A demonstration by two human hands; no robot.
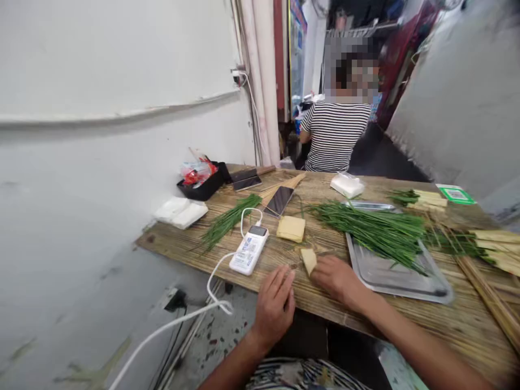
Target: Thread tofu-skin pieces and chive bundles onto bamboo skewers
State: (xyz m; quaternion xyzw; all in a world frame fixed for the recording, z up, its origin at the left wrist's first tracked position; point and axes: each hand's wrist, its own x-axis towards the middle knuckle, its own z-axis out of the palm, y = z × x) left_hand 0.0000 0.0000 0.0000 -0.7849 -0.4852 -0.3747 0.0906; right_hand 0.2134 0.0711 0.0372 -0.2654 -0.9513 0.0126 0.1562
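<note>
My right hand [332, 277] is closed on the end of a small folded pale-yellow sheet [309, 261], which looks like tofu skin, on the wooden table [325, 310]. My left hand [275, 303] is at the table's front edge, fingers stretched out and holding nothing. Just beyond the hands lies a stack of square pale-yellow sheets [291, 228]. Long green chives [369, 230] lie across a metal tray [396, 279] to the right of my right hand. A smaller bunch of chives [232, 221] is on the left.
A white power bank [249, 250] with white cables stands between the left chives and the sheets. Behind are a phone [279, 201], a black box [205, 184] and tissue packs [347, 185]. Filled yellow rolls [498, 249] and sticks lie right. A person in stripes [337, 132] sits beyond.
</note>
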